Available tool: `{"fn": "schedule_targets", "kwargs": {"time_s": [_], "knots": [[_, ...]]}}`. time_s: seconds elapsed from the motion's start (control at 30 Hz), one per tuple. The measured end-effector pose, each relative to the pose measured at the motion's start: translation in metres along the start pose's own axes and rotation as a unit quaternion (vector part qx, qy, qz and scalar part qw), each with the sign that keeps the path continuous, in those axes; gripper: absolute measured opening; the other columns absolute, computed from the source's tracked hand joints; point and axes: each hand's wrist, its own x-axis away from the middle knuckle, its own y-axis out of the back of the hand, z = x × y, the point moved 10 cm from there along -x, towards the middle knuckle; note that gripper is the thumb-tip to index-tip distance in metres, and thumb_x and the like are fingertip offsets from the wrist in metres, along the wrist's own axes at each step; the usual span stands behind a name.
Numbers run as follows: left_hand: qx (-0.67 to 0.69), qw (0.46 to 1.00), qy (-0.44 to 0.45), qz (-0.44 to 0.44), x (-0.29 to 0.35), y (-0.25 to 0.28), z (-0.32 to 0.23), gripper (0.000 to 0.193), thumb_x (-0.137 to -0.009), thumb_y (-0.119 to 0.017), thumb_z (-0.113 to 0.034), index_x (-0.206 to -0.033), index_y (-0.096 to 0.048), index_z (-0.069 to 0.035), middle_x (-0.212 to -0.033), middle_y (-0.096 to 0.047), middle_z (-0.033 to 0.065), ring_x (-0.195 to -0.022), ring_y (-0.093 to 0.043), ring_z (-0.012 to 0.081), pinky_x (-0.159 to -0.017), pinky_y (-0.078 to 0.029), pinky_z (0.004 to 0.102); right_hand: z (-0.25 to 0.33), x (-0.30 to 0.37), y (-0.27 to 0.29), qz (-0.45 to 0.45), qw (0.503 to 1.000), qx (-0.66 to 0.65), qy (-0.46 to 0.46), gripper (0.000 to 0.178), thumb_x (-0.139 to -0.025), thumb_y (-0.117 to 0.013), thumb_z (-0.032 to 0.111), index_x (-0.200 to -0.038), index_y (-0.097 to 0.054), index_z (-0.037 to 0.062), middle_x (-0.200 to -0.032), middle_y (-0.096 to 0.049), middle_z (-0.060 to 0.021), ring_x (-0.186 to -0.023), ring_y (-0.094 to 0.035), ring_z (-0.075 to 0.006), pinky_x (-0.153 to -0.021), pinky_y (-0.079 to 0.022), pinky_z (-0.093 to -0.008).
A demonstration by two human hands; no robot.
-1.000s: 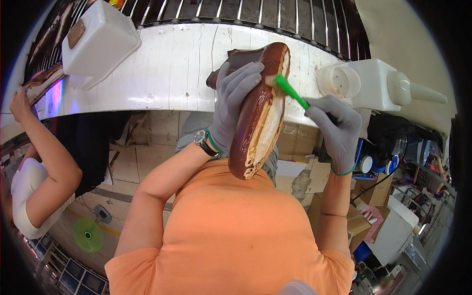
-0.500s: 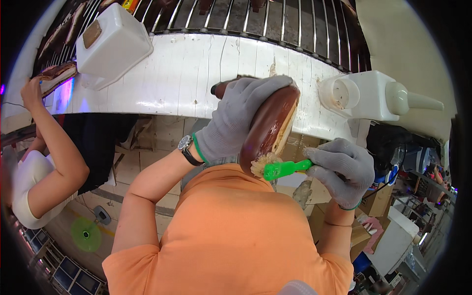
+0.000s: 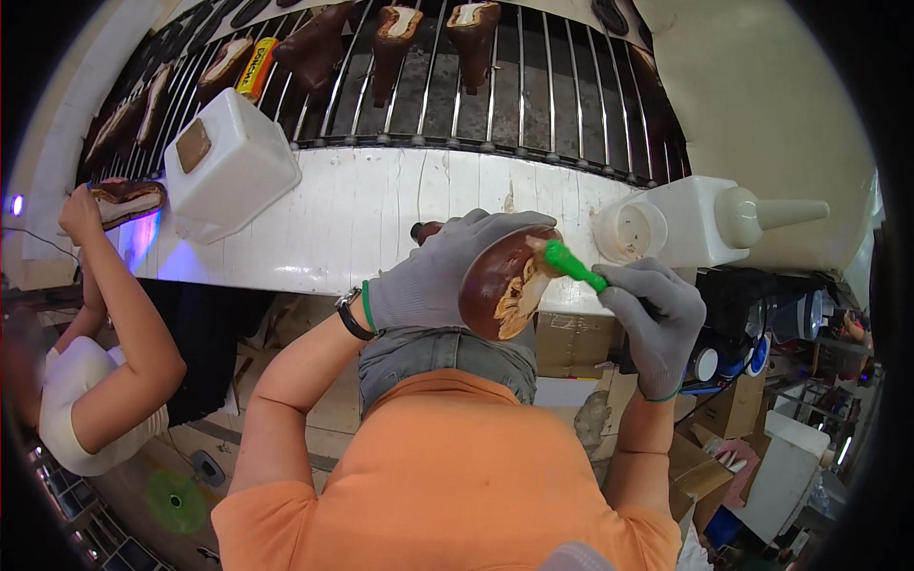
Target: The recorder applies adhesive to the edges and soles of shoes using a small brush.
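My left hand [image 3: 419,281], in a grey knit glove, is wrapped round a brown leather shoe upper [image 3: 486,285] above the near edge of the bench. The shoe is tilted, its pale, rough underside turned up and to the right. My right hand [image 3: 657,319], gloved the same way, pinches a brush with a green handle [image 3: 574,265]. The brush head meets the upper right part of the underside; its bristles are mostly hidden. Just beyond my right hand stand a clear round cup [image 3: 632,233] and a white plastic bottle with a long nozzle [image 3: 700,221].
A white bench [image 3: 352,209] runs across, with a metal roller rack [image 3: 533,95] behind it carrying several brown shoe uppers [image 3: 388,57] and a yellow box [image 3: 257,68]. A white plastic container [image 3: 231,162] stands left. A co-worker's arm [image 3: 133,324] holds another shoe. Cardboard boxes [image 3: 576,344] sit below.
The shoe has turned so more of its underside shows. The brush has gone from the shoe's near end up to its far right side. More of the rack has come into view.
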Motion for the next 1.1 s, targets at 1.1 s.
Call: {"fn": "schedule_targets", "kwargs": {"time_s": [1.1], "knots": [[0.014, 0.999, 0.033, 0.003, -0.035, 0.099, 0.053, 0.07, -0.074, -0.086, -0.027, -0.131, -0.053, -0.003, -0.124, -0.062, 0.0067, -0.114, -0.057, 0.0179, -0.1, -0.047, 0.0321, -0.057, -0.03, 0.07, 0.029, 0.98, 0.181, -0.075, 0.02, -0.078, -0.071, 0.011, -0.096, -0.073, 0.0027, -0.075, -0.066, -0.0144, -0.069, -0.063, -0.0246, -0.064, -0.047, -0.0333]]}}
